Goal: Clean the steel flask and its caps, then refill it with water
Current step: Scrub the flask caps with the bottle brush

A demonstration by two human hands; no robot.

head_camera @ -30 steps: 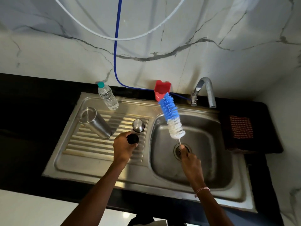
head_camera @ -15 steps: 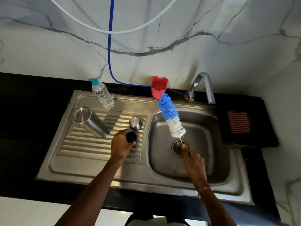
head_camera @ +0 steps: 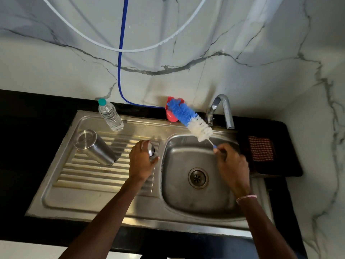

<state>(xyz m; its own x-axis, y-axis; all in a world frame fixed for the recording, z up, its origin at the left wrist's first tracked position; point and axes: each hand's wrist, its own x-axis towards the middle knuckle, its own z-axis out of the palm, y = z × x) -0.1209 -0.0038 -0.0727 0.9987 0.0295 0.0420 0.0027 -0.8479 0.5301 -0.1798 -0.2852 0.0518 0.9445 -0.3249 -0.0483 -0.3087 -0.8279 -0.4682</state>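
- Pinching brush (head_camera: 190, 121) by its thin handle with right hand (head_camera: 233, 165), over the back right of the basin (head_camera: 179, 195); gripping with curled fingertips just below the bristles; folding the other fingers in.
- Tilting the brush head up and left across the basin's back rim; showing blue bristles at the far tip and white ones nearer the hand; overlapping a red holder (head_camera: 170, 115) behind the basin.
- Cupping left hand (head_camera: 142, 161) round steel cap (head_camera: 151, 149), just left of the basin on the ribbed drainboard (head_camera: 93, 176); curling fingers over the cap's far side with the thumb on the near side; cannot tell whether lifted or resting.
- Noting flask (head_camera: 97, 149) further left of the basin on the drainboard, well apart from both hands; showing a flat round steel end to the camera; cannot tell whether leaning or upright.
- Noting bottle (head_camera: 110, 116), clear plastic with a teal top, standing behind and left of the basin at the drainboard's back edge.
- Noting tap (head_camera: 223, 109) behind the basin's right corner, with the spout curving forward over the rim.
- Noting drain (head_camera: 197, 178) at the basin's middle, just left of the right hand.
- Noting checked cloth (head_camera: 261, 148) right of the basin on dark counter.
- Noting blue hose (head_camera: 121, 53) and white hose (head_camera: 130, 50) on the marble wall behind the basin.
- Noting pink band (head_camera: 246, 198) on the right wrist, at the basin's right rim.
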